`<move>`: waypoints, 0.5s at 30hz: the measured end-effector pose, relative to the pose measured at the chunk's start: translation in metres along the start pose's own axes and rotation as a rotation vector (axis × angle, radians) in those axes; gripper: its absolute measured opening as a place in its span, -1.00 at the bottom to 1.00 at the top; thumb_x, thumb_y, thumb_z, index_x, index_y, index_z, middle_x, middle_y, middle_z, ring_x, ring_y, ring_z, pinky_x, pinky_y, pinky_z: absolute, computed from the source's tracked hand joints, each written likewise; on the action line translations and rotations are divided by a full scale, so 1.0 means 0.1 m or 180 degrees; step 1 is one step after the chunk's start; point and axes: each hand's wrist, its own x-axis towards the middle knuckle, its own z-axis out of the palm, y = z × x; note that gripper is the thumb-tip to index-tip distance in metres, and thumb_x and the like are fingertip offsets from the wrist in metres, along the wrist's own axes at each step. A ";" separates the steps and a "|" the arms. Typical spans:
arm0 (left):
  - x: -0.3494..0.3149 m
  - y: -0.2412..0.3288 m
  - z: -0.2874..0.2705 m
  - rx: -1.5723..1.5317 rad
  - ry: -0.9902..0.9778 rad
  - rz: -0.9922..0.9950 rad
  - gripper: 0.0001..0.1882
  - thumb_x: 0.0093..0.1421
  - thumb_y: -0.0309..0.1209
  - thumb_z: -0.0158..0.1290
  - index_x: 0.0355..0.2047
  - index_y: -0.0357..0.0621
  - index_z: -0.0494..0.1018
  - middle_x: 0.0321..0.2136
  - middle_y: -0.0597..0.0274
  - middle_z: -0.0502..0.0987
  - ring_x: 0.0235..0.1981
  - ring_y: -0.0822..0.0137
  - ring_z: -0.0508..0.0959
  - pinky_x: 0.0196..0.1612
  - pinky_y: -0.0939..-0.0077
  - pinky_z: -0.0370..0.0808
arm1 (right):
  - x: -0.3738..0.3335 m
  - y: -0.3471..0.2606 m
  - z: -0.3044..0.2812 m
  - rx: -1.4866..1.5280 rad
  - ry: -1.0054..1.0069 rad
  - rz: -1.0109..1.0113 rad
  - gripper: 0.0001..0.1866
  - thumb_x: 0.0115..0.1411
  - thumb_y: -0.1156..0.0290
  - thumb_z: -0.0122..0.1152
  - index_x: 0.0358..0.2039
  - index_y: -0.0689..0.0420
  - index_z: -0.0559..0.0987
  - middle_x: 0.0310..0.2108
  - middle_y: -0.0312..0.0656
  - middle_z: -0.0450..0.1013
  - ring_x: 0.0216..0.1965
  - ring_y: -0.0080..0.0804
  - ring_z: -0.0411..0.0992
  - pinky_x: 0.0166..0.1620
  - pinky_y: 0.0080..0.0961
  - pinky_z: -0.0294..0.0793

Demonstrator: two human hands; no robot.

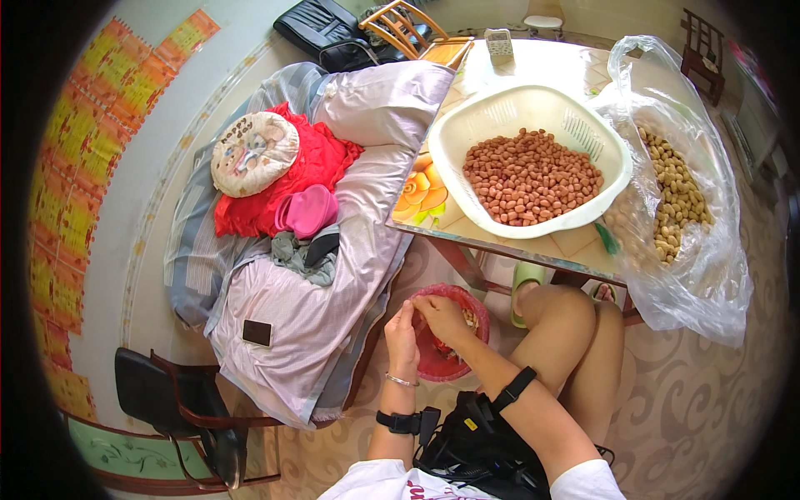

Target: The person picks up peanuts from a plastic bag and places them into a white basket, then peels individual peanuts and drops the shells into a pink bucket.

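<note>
My left hand and my right hand meet at the fingertips over a red plastic basin. The fingers of both are pinched together; whatever is between them is too small to make out. Pale bits that look like peanut shells lie in the basin, partly hidden by my right hand. On the table, a white colander holds a heap of shelled reddish peanuts. Beside it on the right, a clear plastic bag contains unshelled peanuts.
The table stands ahead, with a small patterned box at its far side. Left is a cloth-covered sofa bearing a red cloth, a round cushion, a pink hat-like item and a phone. A black chair stands lower left.
</note>
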 end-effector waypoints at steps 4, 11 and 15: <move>0.00 -0.02 0.03 -0.0085 0.0069 -0.0033 -0.75 0.17 -0.26 -0.03 -0.41 -0.20 0.48 -0.53 0.33 0.48 -0.55 0.53 0.45 -0.43 0.68 0.41 | -0.01 -0.02 -0.01 -0.0346 0.0064 0.0018 -0.65 0.15 0.21 -0.10 -0.39 0.27 0.50 -0.42 0.06 0.45 -0.38 -0.13 0.45 -0.32 -0.38 0.36; -0.01 -0.05 0.06 -0.0089 0.0243 0.0064 -0.77 0.17 -0.31 -0.04 -0.37 -0.23 0.48 -0.48 0.29 0.50 -0.51 0.49 0.48 -0.42 0.67 0.41 | -0.02 -0.02 -0.02 -0.0518 0.0064 -0.0168 -0.67 0.14 0.23 -0.11 -0.40 0.24 0.51 -0.44 0.06 0.44 -0.39 -0.06 0.43 -0.35 -0.34 0.36; -0.03 -0.04 0.10 -0.0218 0.0312 0.0115 -0.79 0.16 -0.38 -0.06 -0.34 -0.30 0.47 -0.43 0.25 0.50 -0.44 0.46 0.48 -0.35 0.65 0.42 | -0.02 -0.01 0.01 -0.0407 0.0177 -0.0314 -0.64 0.14 0.19 -0.15 -0.45 0.21 0.51 -0.47 0.07 0.43 -0.40 0.00 0.42 -0.34 -0.25 0.35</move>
